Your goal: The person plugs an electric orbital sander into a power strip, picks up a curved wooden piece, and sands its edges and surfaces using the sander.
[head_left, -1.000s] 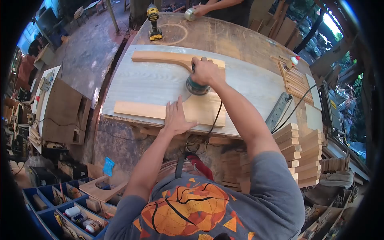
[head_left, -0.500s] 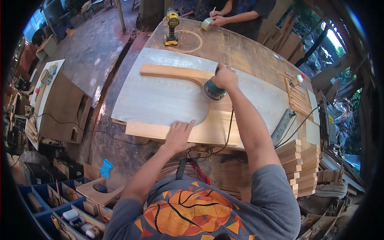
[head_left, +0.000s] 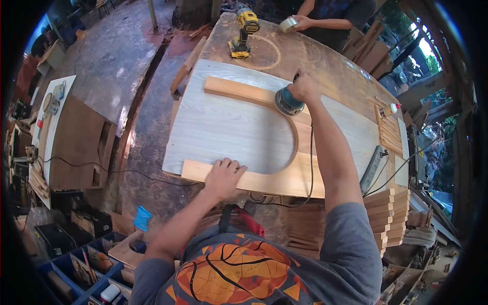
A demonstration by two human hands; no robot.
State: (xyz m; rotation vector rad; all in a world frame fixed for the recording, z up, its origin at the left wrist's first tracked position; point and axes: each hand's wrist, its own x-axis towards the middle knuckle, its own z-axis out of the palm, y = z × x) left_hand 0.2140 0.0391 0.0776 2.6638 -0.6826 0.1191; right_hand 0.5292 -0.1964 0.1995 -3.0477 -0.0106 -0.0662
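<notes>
Wooden U-piece: this thick piece (head_left: 306, 162) lies flat at the centre of the frame, its mouth facing left.
Sander: the teal-bodied tool (head_left: 288, 101) sits over the upper bend; whether its pad is flush is hard to tell.
Right hand: the fingers (head_left: 302, 92) wrap firmly round the sander's top.
Left hand: this hand (head_left: 223, 179) lies over the lower arm, fingers bent; the thumb is hidden, so I cannot tell whether it clamps the edge.
Good handling: best to hold the pad level, press lightly and evenly, and avoid tipping over the inner curve, which could round the edge.
Cord: the black line (head_left: 312, 147) crosses the wood below the sander; it would be safer led aside.
Pale board: the grey-white sheet (head_left: 223, 122) lies beneath the wood, on the worktable (head_left: 310, 53).
Table's far end: a yellow drill (head_left: 246, 30) stands at upper centre; nearby, a co-worker's hand (head_left: 302, 23) holds a tape roll (head_left: 288, 25).
Right side: a power strip (head_left: 372, 169), with stacked wood pieces (head_left: 381, 218) below.
Lower left: a blue compartment box (head_left: 65, 262).
</notes>
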